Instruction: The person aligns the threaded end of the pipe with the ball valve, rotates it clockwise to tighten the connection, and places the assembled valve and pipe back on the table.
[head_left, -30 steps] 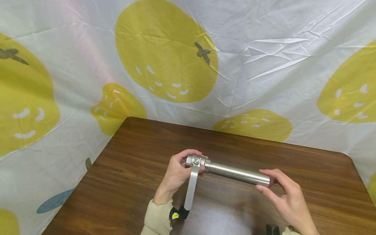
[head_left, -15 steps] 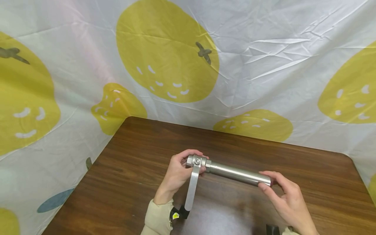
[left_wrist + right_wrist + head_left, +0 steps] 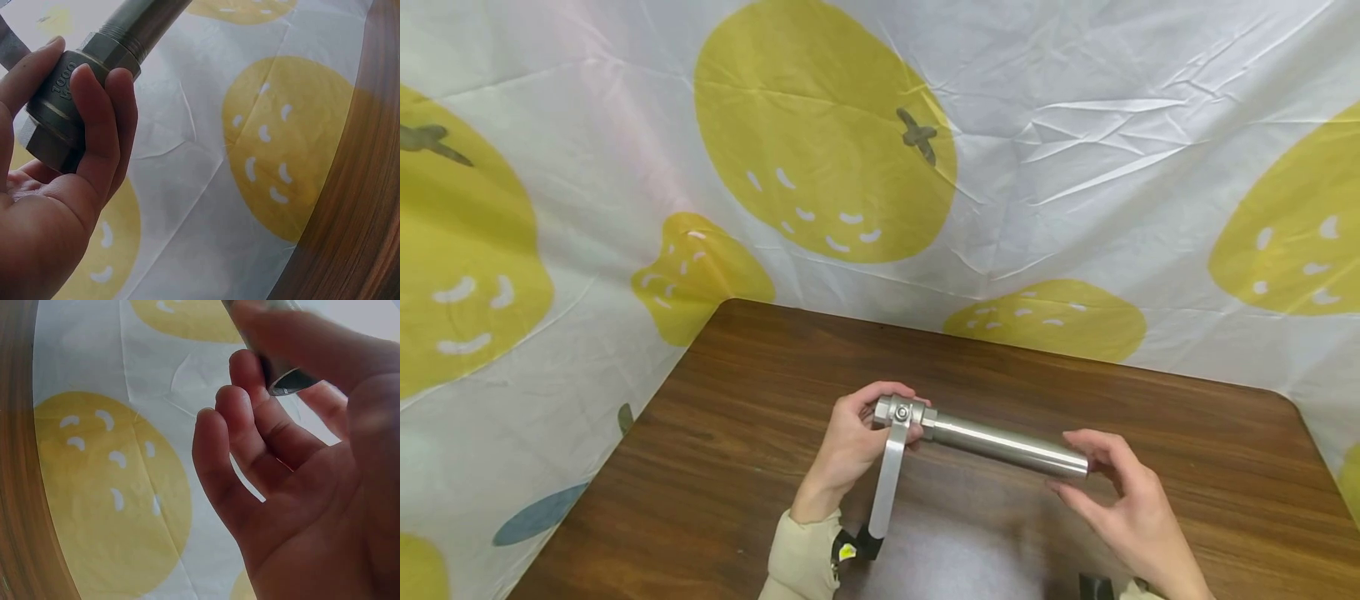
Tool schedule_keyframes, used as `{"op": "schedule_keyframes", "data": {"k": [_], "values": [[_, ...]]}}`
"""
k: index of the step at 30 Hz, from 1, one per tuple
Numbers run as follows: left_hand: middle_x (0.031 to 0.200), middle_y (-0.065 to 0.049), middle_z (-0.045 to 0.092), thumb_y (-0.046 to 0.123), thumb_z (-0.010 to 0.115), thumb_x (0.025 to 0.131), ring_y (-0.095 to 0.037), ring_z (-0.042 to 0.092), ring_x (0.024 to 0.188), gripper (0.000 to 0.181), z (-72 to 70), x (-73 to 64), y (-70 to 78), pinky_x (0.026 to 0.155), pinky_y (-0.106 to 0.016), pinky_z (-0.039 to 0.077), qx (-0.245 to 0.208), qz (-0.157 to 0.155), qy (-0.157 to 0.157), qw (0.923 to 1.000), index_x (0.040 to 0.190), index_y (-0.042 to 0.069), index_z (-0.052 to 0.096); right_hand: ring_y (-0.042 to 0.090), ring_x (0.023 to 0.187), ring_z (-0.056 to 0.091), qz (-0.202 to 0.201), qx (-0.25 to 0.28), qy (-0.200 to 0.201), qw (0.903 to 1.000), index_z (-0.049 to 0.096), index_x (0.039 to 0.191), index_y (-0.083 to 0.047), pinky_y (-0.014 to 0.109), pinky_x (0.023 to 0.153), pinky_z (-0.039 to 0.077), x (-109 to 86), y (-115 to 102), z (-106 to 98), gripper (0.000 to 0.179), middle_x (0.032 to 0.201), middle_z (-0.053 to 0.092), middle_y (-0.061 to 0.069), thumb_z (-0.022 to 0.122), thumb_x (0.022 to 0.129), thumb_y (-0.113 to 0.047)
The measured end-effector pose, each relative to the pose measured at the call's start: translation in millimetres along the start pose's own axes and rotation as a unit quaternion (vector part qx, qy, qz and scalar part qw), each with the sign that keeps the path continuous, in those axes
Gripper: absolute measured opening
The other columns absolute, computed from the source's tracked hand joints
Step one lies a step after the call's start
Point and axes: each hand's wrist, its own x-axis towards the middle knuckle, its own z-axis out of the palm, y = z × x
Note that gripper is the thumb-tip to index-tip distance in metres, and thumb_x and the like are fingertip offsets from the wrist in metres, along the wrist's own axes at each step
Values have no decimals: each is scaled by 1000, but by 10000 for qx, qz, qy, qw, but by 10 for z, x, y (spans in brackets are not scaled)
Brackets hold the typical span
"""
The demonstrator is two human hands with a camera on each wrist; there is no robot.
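A steel ball valve (image 3: 906, 410) with a long flat lever handle (image 3: 889, 483) is held above the table by my left hand (image 3: 852, 433). In the left wrist view, the left fingers curl round the valve body (image 3: 56, 103), which has raised "1000" lettering. A smooth steel pipe (image 3: 1007, 443) extends to the right from the valve's hex end. My right hand (image 3: 1123, 483) has thumb and fingers curled about the pipe's free end. In the right wrist view, the blurred thumb crosses the pipe end (image 3: 294, 381), and a fingertip lies at its far side.
The brown wood-grain table (image 3: 760, 400) lies below both hands. A white curtain (image 3: 1037, 183) with yellow fruit prints hangs along its back and left edges. Black straps sit at the wrists, and the lever's black-looking tip end is close to the left one (image 3: 844, 550).
My right thumb and fingers have shifted round the pipe's end, the thumb now lower under it and the forefinger slightly raised. The left hand and valve stay almost still.
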Motion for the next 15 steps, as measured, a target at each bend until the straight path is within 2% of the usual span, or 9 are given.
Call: {"op": "schedule_keyframes", "data": {"k": [5,10,13,15], "values": [[105,-6,71,1,78,76,-15,69,80,47,-1,-3,5,67,-39,62,77,-2,3,10000,115,-10,55,-1,82,59,-214,86,144,9996,59,110,9,6,77,49,-2,35,2,58,102,65,-8,80,57,20],[103,-6,72,3,79,76,-15,69,78,47,7,-6,15,67,-35,62,29,9,-2,10000,115,-10,55,-1,83,57,-363,-21,292,9989,64,105,5,6,77,47,1,51,5,40,99,65,-7,82,73,-9],[103,-4,72,3,79,76,-14,69,78,47,6,-6,15,67,-33,62,14,20,-8,10000,114,-10,55,2,85,55,-589,138,386,9974,64,102,7,8,75,45,28,52,16,40,101,66,0,82,76,-17],[103,-3,72,4,79,76,-14,69,77,47,5,-5,15,66,-33,62,20,21,-5,10000,114,-10,55,3,84,54,-721,212,449,9962,65,100,8,10,74,45,48,48,22,39,101,65,5,82,75,-16]]}}
